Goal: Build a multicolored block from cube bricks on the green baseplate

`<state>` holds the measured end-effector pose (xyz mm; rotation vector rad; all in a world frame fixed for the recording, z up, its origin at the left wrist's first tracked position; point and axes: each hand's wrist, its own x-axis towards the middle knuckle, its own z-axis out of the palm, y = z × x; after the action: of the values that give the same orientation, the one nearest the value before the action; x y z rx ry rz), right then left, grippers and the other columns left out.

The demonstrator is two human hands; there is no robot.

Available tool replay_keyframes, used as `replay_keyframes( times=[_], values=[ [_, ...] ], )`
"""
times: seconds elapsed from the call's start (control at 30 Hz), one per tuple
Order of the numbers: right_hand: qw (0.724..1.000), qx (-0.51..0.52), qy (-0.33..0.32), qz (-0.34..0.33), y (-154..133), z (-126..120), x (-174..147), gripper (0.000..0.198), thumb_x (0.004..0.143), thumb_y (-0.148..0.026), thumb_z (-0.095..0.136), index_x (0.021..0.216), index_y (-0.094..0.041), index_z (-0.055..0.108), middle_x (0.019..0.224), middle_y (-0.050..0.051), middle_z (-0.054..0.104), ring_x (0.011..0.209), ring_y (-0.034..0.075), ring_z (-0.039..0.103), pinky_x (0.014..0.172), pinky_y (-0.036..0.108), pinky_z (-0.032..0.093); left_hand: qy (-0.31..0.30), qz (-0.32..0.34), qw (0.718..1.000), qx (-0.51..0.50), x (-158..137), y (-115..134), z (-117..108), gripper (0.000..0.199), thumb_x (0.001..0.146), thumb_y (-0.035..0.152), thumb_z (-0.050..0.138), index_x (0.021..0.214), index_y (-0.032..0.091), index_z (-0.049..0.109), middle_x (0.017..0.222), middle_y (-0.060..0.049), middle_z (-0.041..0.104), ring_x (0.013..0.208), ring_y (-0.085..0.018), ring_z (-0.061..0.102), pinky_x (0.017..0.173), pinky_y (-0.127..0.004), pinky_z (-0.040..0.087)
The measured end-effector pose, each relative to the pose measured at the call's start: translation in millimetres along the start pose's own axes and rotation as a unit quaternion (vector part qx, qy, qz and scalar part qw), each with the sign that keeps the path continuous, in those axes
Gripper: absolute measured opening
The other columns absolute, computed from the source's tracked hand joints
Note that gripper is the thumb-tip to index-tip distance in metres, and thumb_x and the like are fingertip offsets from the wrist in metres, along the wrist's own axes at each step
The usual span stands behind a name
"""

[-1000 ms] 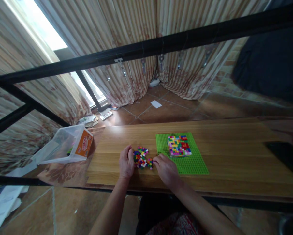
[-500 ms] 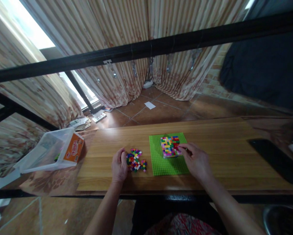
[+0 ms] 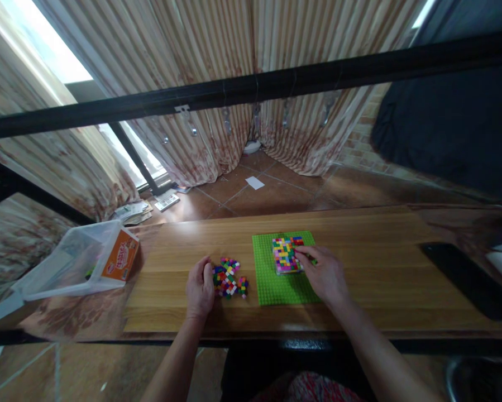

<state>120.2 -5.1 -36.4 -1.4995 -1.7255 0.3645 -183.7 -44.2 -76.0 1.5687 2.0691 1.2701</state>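
Stretching beneath both sets of fingers, the wooden table [image 3: 376, 251] carries the whole show. Well off to the left of the left fingers sits the clear bin with its orange label [image 3: 122, 255]. Next size down, the green baseplate [image 3: 276, 291], lying under the right fingers and out beyond their tips.

And now the change! A second ago the right hand [image 3: 326, 273] was down at the loose bricks; now it's across at the brick block, so the work has switched from pile to block. The left hand [image 3: 200, 287] hasn't left its post, fingers curled in. Right thumb and forefinger come close together, but the tips are too small to call: whether either hand has closed on a brick, I can't tell.

So where's the brick block [image 3: 286, 254]? Right at those right fingertips, most of it to their left, flat-topped and many-coloured on the baseplate. The pile of loose bricks [image 3: 225, 276], smaller again, lies immediately to the right of the left fingers, well apart from the right ones.
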Motion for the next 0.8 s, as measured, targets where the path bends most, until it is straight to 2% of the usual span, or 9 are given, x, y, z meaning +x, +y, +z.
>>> replay_keyframes(
  times=[0.2,0.4,0.57,0.8],
  values=[
    [0.998,0.025,-0.005,0.05,0,-2,-2,0.03,0.086,-0.045,0.052,0.092,-0.023,0.073,0.089,0.005,0.074,0.074,0.02,0.064,0.073,0.035,0.049,0.004,0.009,1.0,0.007,-1,-1,0,0.038,0.092,0.04,0.041,0.11,0.016,0.064,0.108,-0.011,0.068,0.104,-0.023,0.062,0.096,-0.041,0.048],
    [0.992,0.058,0.04,0.107,8,-2,-3,0.033,0.083,-0.048,0.056,0.091,-0.02,0.071,0.084,0.006,0.072,0.07,0.019,0.062,0.071,0.034,0.048,0.006,0.009,1.0,0.013,-1,1,1,0.037,0.092,0.039,0.04,0.108,0.016,0.065,0.106,-0.011,0.068,0.102,-0.023,0.062,0.096,-0.041,0.048],
    [0.987,0.069,0.075,0.128,15,8,1,0.044,0.078,-0.054,0.059,0.1,-0.017,0.069,0.098,0.011,0.068,0.082,0.022,0.061,0.074,0.037,0.048,0.008,0.016,1.0,0.018,-1,2,0,0.036,0.092,0.038,0.041,0.107,0.016,0.064,0.106,-0.011,0.068,0.103,-0.023,0.062,0.096,-0.041,0.048],
    [0.978,0.118,0.053,0.163,22,23,0,0.048,0.074,-0.054,0.063,0.106,-0.018,0.067,0.1,0.01,0.068,0.087,0.023,0.063,0.08,0.041,0.049,0.011,0.021,1.0,0.019,-1,4,0,0.034,0.092,0.036,0.041,0.107,0.017,0.065,0.106,-0.01,0.069,0.102,-0.022,0.063,0.095,-0.041,0.049]
  ],
)
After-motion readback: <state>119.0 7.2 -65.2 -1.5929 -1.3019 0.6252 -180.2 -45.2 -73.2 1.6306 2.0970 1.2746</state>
